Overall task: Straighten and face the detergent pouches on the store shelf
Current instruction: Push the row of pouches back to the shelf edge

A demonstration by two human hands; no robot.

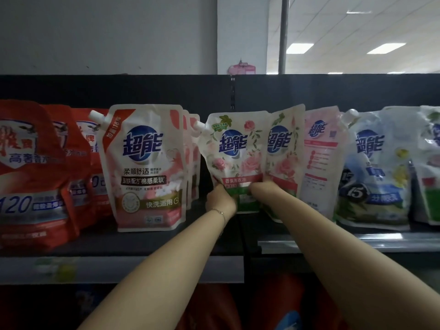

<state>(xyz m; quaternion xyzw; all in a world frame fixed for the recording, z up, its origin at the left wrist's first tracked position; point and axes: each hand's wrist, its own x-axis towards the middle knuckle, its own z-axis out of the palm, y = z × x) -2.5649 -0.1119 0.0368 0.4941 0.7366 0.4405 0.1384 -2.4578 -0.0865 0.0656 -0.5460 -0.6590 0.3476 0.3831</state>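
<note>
A rose-printed detergent pouch (234, 151) stands upright at the middle of the top shelf, its front facing me. My left hand (220, 198) grips its lower left edge, and my right hand (264, 188) holds its lower right part. Right behind it leans a second rose pouch (284, 160). A pale pink pouch (321, 158) to the right shows its back label. A pink and white pouch (145, 167) stands to the left, with more of the same kind behind it.
Red pouches (31, 172) fill the left of the shelf. Blue and white pouches (376, 167) stand at the right. The shelf's front rail (119, 267) runs below my arms, with red goods on the shelf underneath. A dark back panel (333, 91) rises behind the pouches.
</note>
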